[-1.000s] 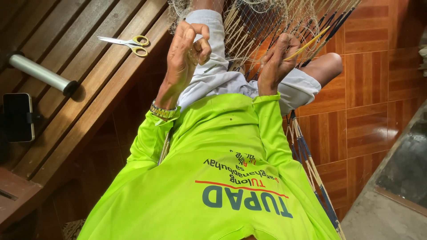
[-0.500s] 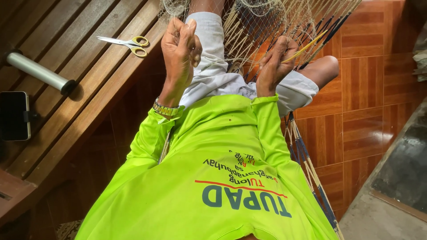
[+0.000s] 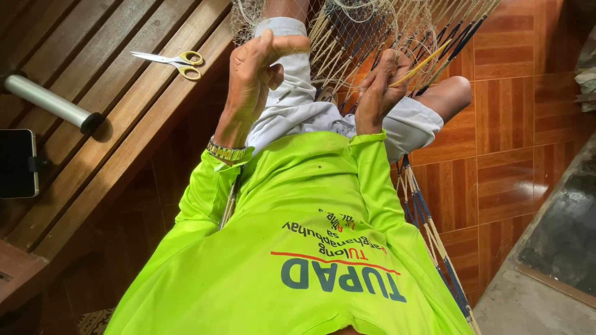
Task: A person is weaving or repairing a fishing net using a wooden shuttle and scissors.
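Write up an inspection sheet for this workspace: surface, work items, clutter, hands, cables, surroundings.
Surface: slatted wooden bench on the left; brown tiled floor on the right.
Work items: woven cord net stretched over the lap; yellow netting needle.
Clutter: scissors, grey tube and a dark phone on the bench.
Hands: left hand raised and closed, whether it grips cord is unclear; right hand holds the needle at the net.
Cables: nothing seen; only blue and tan cords hanging by the right leg.
Surroundings: grey concrete slab at lower right.

Single head-worn view, looking steeply down, close over chest and lap, wooden bench [image 3: 93, 74] at left
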